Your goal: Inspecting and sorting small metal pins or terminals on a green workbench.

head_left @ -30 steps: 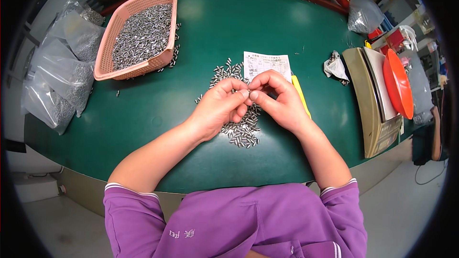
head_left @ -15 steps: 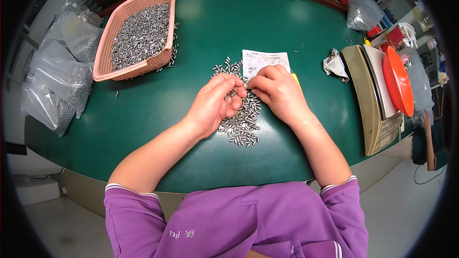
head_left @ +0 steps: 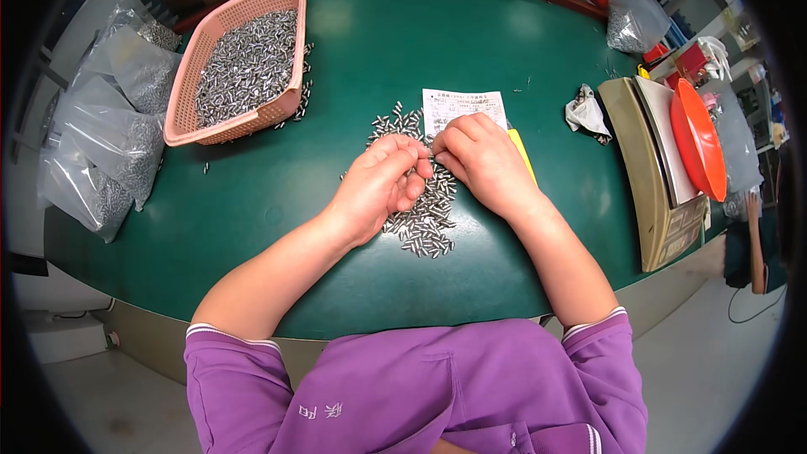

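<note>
A pile of small silvery metal pins (head_left: 426, 217) lies on the green table, partly hidden under my hands. Above it, my left hand (head_left: 384, 178) is closed, thumb and forefinger pinched together and the other fingers curled. My right hand (head_left: 481, 157) is also in a pinch, its fingertips almost meeting those of the left. Whatever sits between the fingertips is too small and covered to make out. Just beyond the hands is a printed paper slip (head_left: 464, 106), partly covered by the right hand, with a yellow strip (head_left: 522, 155) next to it.
A pink plastic basket (head_left: 183, 84) full of similar metal pieces stands at the far left, with loose ones beside it. Clear bags of parts (head_left: 113, 143) sit at the left edge. On the right are a crumpled cloth (head_left: 588, 114), a beige device (head_left: 643, 176) and a red-orange plastic dish (head_left: 698, 141).
Hardly anything differs. Both hands stay pinched together over the pile, with only a slight shift of the fingers, and the whole view has moved a little.
</note>
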Demonstrator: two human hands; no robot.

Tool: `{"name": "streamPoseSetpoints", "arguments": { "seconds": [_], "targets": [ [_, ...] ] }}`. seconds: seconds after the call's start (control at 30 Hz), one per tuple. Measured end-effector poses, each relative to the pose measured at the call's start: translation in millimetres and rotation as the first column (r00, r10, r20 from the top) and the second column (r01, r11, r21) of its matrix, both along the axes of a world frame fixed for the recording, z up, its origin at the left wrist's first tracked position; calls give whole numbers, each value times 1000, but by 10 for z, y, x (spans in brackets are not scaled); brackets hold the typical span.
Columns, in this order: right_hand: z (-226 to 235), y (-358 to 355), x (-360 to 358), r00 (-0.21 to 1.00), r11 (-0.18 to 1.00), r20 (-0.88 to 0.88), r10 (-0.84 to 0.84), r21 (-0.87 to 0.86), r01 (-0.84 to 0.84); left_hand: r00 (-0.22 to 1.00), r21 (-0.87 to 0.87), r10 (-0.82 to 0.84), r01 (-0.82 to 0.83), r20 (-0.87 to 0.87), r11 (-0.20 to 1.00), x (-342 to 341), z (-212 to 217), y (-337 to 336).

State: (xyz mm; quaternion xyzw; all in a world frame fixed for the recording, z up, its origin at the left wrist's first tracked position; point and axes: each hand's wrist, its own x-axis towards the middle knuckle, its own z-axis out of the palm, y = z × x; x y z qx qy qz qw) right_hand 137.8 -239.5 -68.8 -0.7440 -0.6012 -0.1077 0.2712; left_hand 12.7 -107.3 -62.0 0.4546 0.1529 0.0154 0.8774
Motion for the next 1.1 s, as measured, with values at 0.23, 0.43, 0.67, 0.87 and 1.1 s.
{"name": "streamPoseSetpoints", "arguments": {
  "seconds": [0.23,0.43,0.67,0.87,1.1],
  "targets": [
    [129,-9,-63,988,985,-154,23,170,4,998,53,-62,61,25,997,-6,-36,5],
    [147,-24,-88,973,970,-182,141,223,-98,987,1,-152,152,44,988,-21,-10,-6],
    [113,-1,-63,971,974,-232,58,229,-3,993,-31,-115,117,33,993,-8,-10,8],
    [-68,-5,37,994,992,-91,-56,112,66,998,-107,-59,62,33,992,-14,-17,30],
    [20,-42,32,996,998,-66,-66,9,67,999,-88,-38,40,18,995,-16,-20,38]
  ]
}}
